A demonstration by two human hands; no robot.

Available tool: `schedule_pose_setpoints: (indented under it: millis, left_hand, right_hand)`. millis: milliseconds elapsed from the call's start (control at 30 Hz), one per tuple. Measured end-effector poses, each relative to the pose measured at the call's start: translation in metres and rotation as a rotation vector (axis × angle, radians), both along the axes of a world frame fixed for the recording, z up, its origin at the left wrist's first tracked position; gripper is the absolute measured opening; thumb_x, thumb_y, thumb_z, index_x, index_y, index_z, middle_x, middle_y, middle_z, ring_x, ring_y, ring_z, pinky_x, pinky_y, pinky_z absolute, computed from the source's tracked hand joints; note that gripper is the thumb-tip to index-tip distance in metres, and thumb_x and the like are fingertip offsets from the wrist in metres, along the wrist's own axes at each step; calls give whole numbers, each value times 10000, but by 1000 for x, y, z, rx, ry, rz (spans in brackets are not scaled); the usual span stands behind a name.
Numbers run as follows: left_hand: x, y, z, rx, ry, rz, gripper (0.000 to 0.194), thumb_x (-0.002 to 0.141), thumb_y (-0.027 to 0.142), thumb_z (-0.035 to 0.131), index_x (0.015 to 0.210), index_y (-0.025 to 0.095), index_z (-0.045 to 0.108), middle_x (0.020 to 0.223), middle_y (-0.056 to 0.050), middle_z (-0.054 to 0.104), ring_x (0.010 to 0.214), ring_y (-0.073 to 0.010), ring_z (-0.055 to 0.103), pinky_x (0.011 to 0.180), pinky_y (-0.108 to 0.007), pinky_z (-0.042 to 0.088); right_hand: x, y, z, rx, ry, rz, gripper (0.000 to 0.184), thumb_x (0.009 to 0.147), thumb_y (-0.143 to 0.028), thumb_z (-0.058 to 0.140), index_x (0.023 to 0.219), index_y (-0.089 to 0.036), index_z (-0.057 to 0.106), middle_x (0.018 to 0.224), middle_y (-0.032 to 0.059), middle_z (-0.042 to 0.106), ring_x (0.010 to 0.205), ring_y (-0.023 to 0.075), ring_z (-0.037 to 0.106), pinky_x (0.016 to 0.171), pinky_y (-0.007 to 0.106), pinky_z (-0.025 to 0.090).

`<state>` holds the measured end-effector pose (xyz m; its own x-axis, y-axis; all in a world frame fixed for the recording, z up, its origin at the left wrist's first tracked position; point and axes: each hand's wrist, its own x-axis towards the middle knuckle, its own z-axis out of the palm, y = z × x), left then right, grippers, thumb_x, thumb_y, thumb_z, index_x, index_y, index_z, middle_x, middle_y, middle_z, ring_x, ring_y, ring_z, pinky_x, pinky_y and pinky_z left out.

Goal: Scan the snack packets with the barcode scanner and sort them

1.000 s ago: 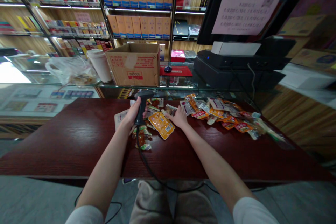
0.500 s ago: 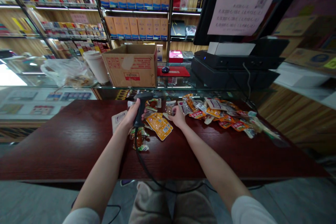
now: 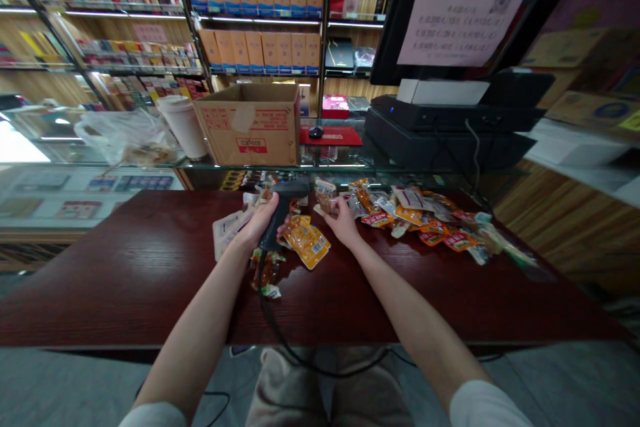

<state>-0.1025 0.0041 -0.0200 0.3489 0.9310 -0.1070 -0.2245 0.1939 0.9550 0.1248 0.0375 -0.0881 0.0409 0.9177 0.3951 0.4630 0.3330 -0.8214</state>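
My left hand (image 3: 261, 225) is wrapped round the grip of a black barcode scanner (image 3: 280, 213), whose head points right toward my other hand. Between thumb and fingers, my right hand (image 3: 343, 223) pinches a small clear snack packet (image 3: 326, 195) and holds it up in front of the scanner. Orange snack packets (image 3: 307, 242) lie on the table just below the two hands. A packet with brown contents (image 3: 267, 271) rests near the scanner's cable, and a white packet (image 3: 227, 233) is partly behind my left wrist.
A heap of snack packets (image 3: 425, 213) spreads over the right of the dark red table (image 3: 150, 267). Behind it, a glass counter carries a cardboard box (image 3: 255, 133), a white cup (image 3: 184, 125), a plastic bag (image 3: 125, 137) and a black cash drawer (image 3: 445, 140). The scanner cable (image 3: 320, 368) hangs over the front edge.
The scanner in my left hand has shifted right, closer to my right hand. The clear packet in my right hand has tilted and turned its printed label toward the scanner.
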Motion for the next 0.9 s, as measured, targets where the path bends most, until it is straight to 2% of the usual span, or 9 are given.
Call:
schedule_pose_setpoints:
  millis: [167,300,433,500,600,700,767,833,900]
  left_hand:
    - [7,0,-3,-51,-37,-35,475,847,664,580,994,219,660,587,4,567,399,-108,421,388,-256,308]
    - [8,0,-2,-36,-46,-65,559,795,695,630,1030,190,666,598,2,573,407,-106,415,380,-258,319]
    - [10,0,-5,-54,-22,-80,583,815,708,600,1003,158,642,631,-4,583,405,-92,430,378,-244,344]
    - [15,0,-11,-61,12,-86,603,790,730,612,955,150,623,639,-7,591,399,-90,444,379,-242,362]
    - [27,1,-23,8,71,-36,626,735,768,637,861,157,585,602,-1,579,391,-99,465,378,-244,374]
    - [39,7,-33,105,70,64,645,712,819,601,794,182,540,544,18,541,376,-109,458,369,-251,374]
    - [46,14,-35,152,53,126,651,697,842,587,765,199,511,516,27,522,375,-114,458,369,-255,382]
    - [52,23,-34,181,56,160,647,697,847,579,739,208,489,486,34,504,374,-118,461,370,-253,387]
    - [56,32,-31,190,70,177,642,717,842,565,740,205,489,482,33,510,371,-115,463,370,-249,391]
  right_hand:
    - [-5,-4,3,35,-49,-41,311,775,-400,623,759,-264,344,718,-20,496,722,182,527,687,299,461]
    - [-3,-4,3,26,-61,-28,236,781,-361,579,809,-261,367,738,-20,503,683,177,523,666,297,451]
    - [15,-1,9,32,-174,-153,196,787,-287,536,943,-240,429,865,32,584,774,218,584,751,340,469]
    - [28,1,12,-1,-253,-242,240,805,-249,505,1037,-220,456,914,71,610,842,258,607,800,378,472]
    - [45,4,18,-15,-350,-343,362,820,-169,455,1181,-147,476,1060,160,616,1036,312,600,917,424,459]
    - [51,1,22,-20,-435,-403,550,815,-95,429,1363,-60,416,1276,245,529,1182,332,553,993,443,434]
    - [50,-3,24,-53,-527,-431,635,825,-84,450,1456,-88,376,1395,260,449,1213,350,539,997,461,430]
    - [49,-8,26,-71,-645,-459,626,838,-99,504,1458,-138,428,1490,250,378,1285,383,477,1039,505,384]
    - [47,-11,27,-49,-734,-502,558,844,-122,551,1400,-131,509,1537,240,347,1375,407,363,1101,559,288]
